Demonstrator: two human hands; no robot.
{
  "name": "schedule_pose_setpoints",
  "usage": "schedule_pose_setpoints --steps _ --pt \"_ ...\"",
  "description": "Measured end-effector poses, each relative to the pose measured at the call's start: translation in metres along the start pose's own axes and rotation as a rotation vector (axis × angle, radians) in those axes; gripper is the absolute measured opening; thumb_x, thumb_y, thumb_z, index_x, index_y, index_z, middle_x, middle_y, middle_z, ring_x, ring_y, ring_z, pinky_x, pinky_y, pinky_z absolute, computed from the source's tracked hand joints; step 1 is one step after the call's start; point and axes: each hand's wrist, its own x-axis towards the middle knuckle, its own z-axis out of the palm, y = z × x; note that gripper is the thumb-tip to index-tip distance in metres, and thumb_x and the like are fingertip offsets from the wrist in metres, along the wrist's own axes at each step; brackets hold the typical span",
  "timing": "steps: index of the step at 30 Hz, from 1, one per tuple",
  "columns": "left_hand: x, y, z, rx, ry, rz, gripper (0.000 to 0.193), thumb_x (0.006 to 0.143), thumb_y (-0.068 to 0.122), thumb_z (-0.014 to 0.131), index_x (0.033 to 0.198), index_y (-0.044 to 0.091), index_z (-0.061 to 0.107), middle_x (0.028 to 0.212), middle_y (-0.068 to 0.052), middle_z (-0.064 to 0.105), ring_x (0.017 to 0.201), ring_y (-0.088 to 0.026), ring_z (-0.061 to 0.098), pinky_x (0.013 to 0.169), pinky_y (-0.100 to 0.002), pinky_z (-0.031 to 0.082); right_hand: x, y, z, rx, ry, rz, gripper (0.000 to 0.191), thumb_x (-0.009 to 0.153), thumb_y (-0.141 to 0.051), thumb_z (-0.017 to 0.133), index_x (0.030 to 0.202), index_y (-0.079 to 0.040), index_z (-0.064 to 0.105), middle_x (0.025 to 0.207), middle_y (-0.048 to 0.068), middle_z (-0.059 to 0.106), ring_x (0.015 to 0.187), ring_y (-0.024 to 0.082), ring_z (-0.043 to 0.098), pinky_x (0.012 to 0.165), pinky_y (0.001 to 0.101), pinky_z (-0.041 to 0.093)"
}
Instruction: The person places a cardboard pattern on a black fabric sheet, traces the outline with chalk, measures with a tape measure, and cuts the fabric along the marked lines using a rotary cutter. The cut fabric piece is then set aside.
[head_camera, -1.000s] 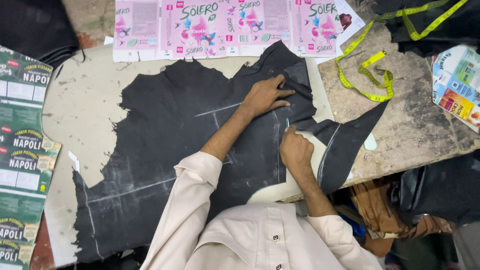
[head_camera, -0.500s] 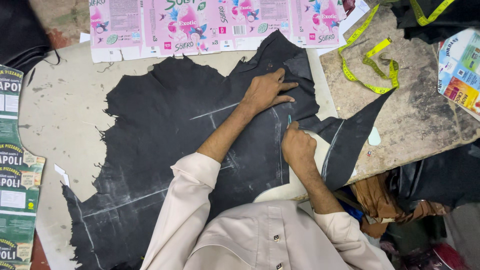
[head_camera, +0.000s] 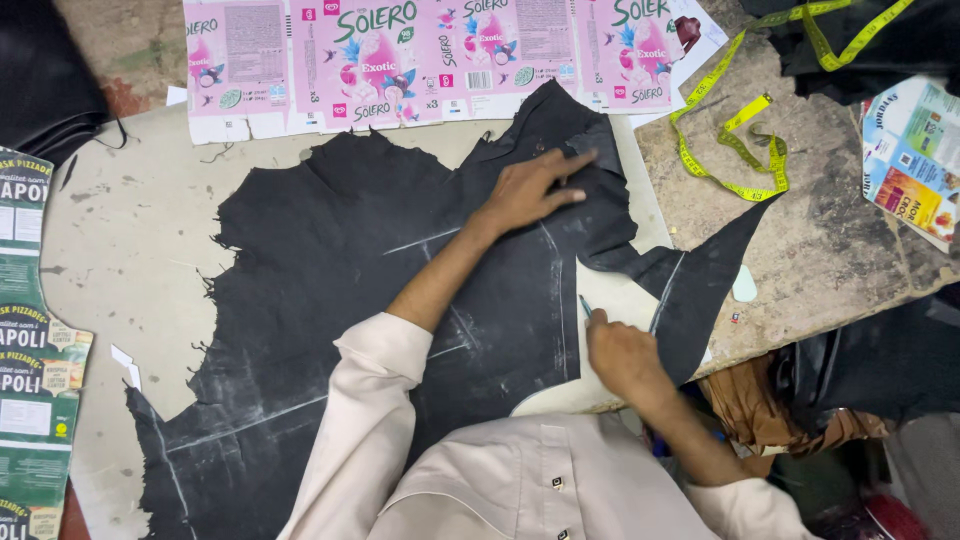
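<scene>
Black leather hide (head_camera: 330, 300) spread flat across the middle of the frame on a pale worktable (head_camera: 120, 240), chalk lines crossing it. Left hand (head_camera: 525, 190) pressed open and flat on the hide's upper right part, fingers stretched, gripping nothing. Right hand (head_camera: 622, 355) closed around a thin blade-like tool (head_camera: 585, 305) at lower centre right, tip at the cut edge of the hide, beside a narrow black offcut strip (head_camera: 700, 290). Pink flattened cartons (head_camera: 400, 60) along the top edge. Yellow measuring tape (head_camera: 735, 150) coiled at upper right. Green flattened boxes (head_camera: 30, 350) down the left edge.
</scene>
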Motion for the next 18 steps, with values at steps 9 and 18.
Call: schedule_pose_setpoints --steps 9,18 --pt "-0.024 -0.003 -0.041 -0.033 -0.108 0.049 0.128 0.056 0.026 0.098 0.161 0.024 0.024 0.135 0.009 0.070 0.117 -0.024 0.057 0.104 -0.039 0.040 0.110 0.001 -0.051 -0.026 0.323 -0.155 0.026 0.106 -0.026 0.050 0.097 -0.004 0.058 0.057 0.016 0.066 0.052 0.036 0.068 0.046 0.0508 0.050" --pt "-0.025 -0.010 -0.034 -0.058 -0.143 -0.010 0.131 0.058 0.032 0.097 0.162 0.026 0.019 0.133 0.014 0.072 0.119 -0.022 0.054 0.107 -0.038 0.036 0.141 0.012 -0.027 -0.119 0.354 -0.297 0.028 0.107 -0.025 0.053 0.089 -0.004 0.059 0.057 0.014 0.065 0.049 0.029 0.068 0.043 0.0426 0.050"
